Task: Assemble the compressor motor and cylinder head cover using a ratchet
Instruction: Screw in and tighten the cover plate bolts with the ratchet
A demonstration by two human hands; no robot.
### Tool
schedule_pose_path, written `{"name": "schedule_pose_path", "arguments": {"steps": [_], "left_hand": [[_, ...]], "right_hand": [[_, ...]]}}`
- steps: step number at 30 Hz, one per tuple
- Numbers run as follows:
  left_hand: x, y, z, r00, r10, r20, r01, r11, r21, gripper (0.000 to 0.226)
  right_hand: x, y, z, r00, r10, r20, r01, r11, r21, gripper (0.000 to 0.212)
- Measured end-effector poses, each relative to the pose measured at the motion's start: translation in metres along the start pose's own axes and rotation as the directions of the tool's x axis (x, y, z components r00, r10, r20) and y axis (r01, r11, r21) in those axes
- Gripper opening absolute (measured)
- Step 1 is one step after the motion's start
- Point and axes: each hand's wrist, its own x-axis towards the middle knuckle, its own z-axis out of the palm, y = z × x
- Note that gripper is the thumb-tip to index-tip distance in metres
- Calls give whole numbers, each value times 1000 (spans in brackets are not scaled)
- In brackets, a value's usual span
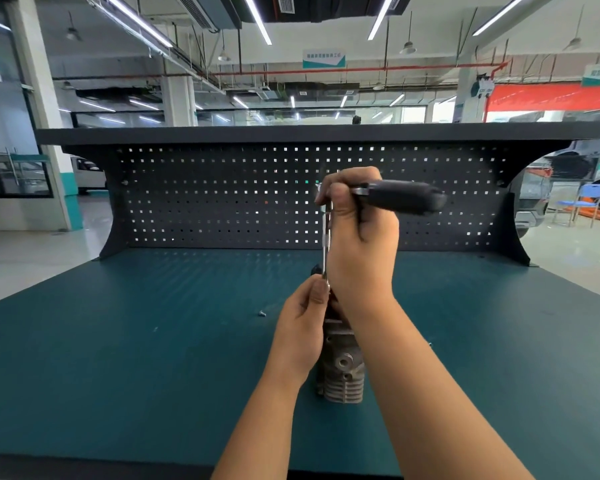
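- While the right hand clamps its fingers round the ratchet at the head end, the black handle juts level to the right, in front of the pegboard.
- From the ratchet head a thin steel bar drops straight down toward the compressor.
- The left hand pinches the bar's lower end between thumb and curled fingers; where the bar meets the compressor is hidden by the hands.
- The compressor, grey finned metal, sits mid-table between the two forearms, its finned end toward the front edge.
- A small screw lies loose on the table, left of the left hand and apart from it.
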Motion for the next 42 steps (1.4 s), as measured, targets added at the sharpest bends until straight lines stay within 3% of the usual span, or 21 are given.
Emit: {"name": "schedule_pose_path", "arguments": {"steps": [1,3,5,6,7,8,10,12,13,15,19,22,24,26,29,31,33,35,38,42], "left_hand": [[0,0,0,1000,4,-14,-4,1000,22,48],[0,-1,0,1000,6,-17,-6,1000,22,48],[-2,0,1,1000,-3,6,3,1000,-17,48],[-3,1,2,1000,-9,22,10,999,-39,45],[-2,0,1,999,-14,36,16,998,-55,42],[-2,0,1,999,-22,47,25,997,-68,39],[-2,-3,1,999,-30,37,33,996,-81,37],[-2,-4,2,1000,-11,-2,11,998,-56,35],[-1,-4,2,1000,1,-31,-1,1000,-27,32],[3,-6,1,998,9,-62,-6,999,49,25],[2,-3,4,998,15,-65,-8,995,101,40],[-1,3,7,999,37,-32,-36,999,29,29],[-3,2,6,998,57,3,-57,998,-13,40],[-3,1,4,999,46,12,-46,997,-63,38],[0,-1,3,1000,14,28,-11,994,-105,34],[1,-2,2,1000,-1,31,4,995,-101,33],[2,-3,2,1000,-5,25,8,994,-105,34],[2,-4,1,1000,6,13,-4,993,-122,35],[2,-4,2,1000,23,-5,-23,994,-107,36],[0,-4,0,999,37,-25,-39,995,-93,32]], "right_hand": [[-1,-1,1,1000,-4,-23,4,1000,-15,24],[2,-5,2,979,181,-95,-154,959,239,24],[10,-7,-2,879,474,-59,-335,700,630,26],[14,-5,-6,823,568,-11,-379,564,734,28],[16,-2,-10,787,617,19,-405,493,771,29],[16,0,-12,785,619,21,-412,497,764,29],[10,0,-12,866,497,-57,-368,710,601,25],[1,0,-9,968,223,-119,-189,952,241,22],[-3,0,-7,988,109,-105,-99,991,93,19],[-8,0,-2,995,0,-100,-8,997,-74,13],[-8,-7,-3,989,-1,-147,-17,993,-119,12],[-7,-13,-7,969,42,-245,-48,999,-19,20],[-4,-13,-9,931,183,-317,-151,981,122,28],[3,-10,-12,863,404,-304,-313,899,305,36],[24,1,-21,687,723,-73,-504,546,669,31],[34,5,-26,639,766,69,-479,326,815,23],[36,5,-28,676,733,70,-382,268,885,12],[30,1,-27,766,641,-36,-315,424,849,6],[14,-7,-21,879,430,-206,-250,783,569,13],[3,-11,-14,951,166,-263,-70,938,341,23]]}}
